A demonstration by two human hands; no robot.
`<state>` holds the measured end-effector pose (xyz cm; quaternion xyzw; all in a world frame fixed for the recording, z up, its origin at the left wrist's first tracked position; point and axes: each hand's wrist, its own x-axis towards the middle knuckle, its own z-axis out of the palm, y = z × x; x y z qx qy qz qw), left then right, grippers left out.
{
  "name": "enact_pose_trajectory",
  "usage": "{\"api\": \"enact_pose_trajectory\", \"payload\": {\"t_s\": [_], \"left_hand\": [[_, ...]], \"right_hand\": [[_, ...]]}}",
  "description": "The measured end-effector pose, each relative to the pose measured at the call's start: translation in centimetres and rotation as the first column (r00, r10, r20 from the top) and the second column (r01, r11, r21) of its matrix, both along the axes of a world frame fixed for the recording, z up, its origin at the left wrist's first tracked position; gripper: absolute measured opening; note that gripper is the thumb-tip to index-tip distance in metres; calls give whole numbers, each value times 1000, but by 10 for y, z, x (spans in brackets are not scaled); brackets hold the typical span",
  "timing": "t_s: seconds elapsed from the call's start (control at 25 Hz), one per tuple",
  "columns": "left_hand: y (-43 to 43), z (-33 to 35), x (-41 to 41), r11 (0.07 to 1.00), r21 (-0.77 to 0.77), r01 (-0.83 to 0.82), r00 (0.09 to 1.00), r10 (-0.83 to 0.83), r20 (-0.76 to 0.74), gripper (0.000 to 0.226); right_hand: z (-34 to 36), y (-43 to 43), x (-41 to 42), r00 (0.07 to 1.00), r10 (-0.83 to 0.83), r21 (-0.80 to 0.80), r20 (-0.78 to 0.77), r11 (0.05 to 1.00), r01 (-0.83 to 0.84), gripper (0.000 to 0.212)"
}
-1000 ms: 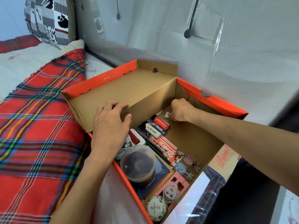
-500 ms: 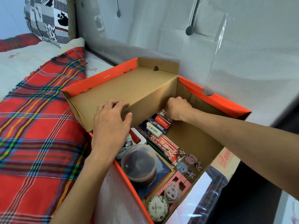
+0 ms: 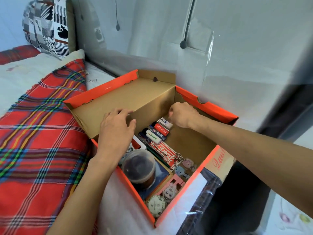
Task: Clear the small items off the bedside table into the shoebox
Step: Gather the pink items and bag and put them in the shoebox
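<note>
Most of the job looks done; I see no small things left outside. The orange shoebox (image 3: 218, 108) sits open beside the plaid blanket (image 3: 39, 133), holding lighters (image 3: 157, 136), a tub (image 3: 138, 167) and keychains (image 3: 184, 168). My left hand (image 3: 116, 131) rests on its lid (image 3: 127, 97), fingers spread. My right hand (image 3: 183, 114) is curled inside; I cannot tell if it holds anything.

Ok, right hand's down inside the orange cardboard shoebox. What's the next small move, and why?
Probably lift the right hand clear of the orange cardboard shoebox. The small white block already lies flat beside the red lighter, just under the curled fingers, and the left hand rests on the open lid.
</note>
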<state>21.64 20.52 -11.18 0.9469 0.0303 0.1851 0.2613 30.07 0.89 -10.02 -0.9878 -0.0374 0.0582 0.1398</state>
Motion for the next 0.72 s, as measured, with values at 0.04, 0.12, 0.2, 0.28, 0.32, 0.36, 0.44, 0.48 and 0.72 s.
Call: {"api": "enact_pose_trajectory", "payload": {"t_s": [0.04,0.12,0.2,0.28,0.32,0.36,0.44,0.48,0.72], "left_hand": [[-9,7,-4,999,-26,26,1000,-26,-6,32],[-34,21,-16,986,-117,118,992,-122,-27,27],[-71,34,-34,945,-200,259,961,-273,-46,21],[-122,45,-60,890,-211,405,903,-426,-61,19],[-146,47,-73,860,-200,469,869,-490,-69,20],[-172,47,-88,829,-187,527,833,-548,-79,21],[-226,44,-118,753,-173,635,745,-656,-119,22],[-248,40,-130,720,-176,671,706,-693,-144,22],[-386,4,-186,550,-179,816,482,-818,-315,21]], "right_hand": [[10,-7,-14,1000,19,48,17,999,-20,21],[30,-28,-50,997,39,135,70,990,-48,22],[48,-61,-98,991,11,203,134,978,-38,24],[61,-110,-155,981,-89,301,173,953,33,22],[63,-133,-181,974,-156,362,167,928,87,22],[62,-158,-208,963,-225,411,148,900,147,23],[54,-210,-260,927,-365,479,88,831,282,27],[45,-233,-283,903,-427,501,41,791,351,28],[-38,-390,-401,592,-806,222,9,578,785,25]]}}
